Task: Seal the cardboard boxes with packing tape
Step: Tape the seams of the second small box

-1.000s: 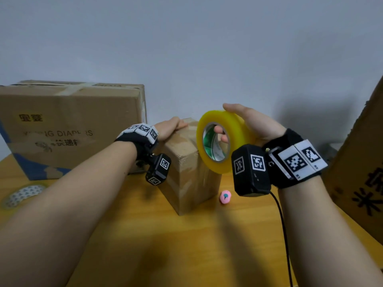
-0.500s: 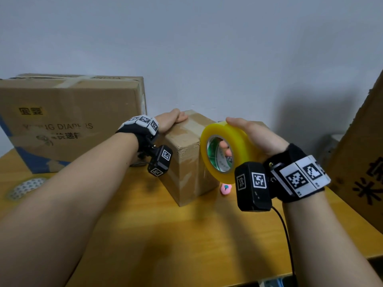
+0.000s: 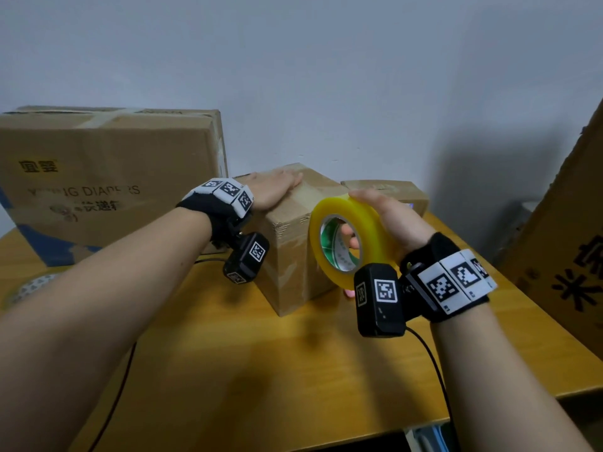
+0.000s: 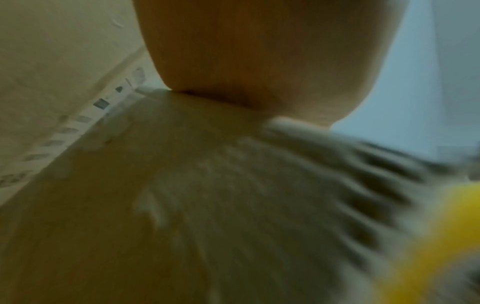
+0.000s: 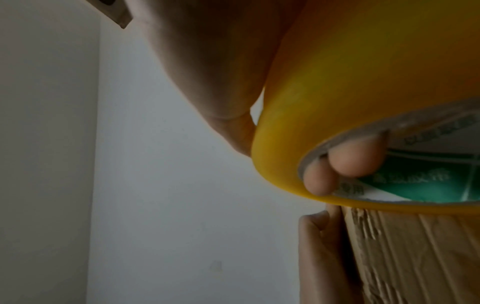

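Note:
A small cardboard box (image 3: 295,256) stands upright mid-table, its sides wrapped in clear tape. My left hand (image 3: 272,190) lies flat on the box top, fingers straight. In the left wrist view the palm (image 4: 259,51) presses on the box (image 4: 155,205). My right hand (image 3: 385,220) grips a yellow roll of packing tape (image 3: 339,238) against the box's right side, thumb over the rim and fingers through the core. The right wrist view shows the fingertips (image 5: 350,160) inside the roll (image 5: 363,82), just above the box (image 5: 415,257).
A large diaper carton (image 3: 107,177) stands at the back left. Another small box (image 3: 388,190) sits behind the roll. A tall carton (image 3: 567,249) leans at the right. A pink object (image 3: 349,293) peeks out under the roll. A flat tape roll (image 3: 31,288) lies far left on the wooden table (image 3: 293,370).
The right hand has lowered the tape roll down along the box's right side. The left hand stayed on the box top. The view has tilted, showing the table's front edge.

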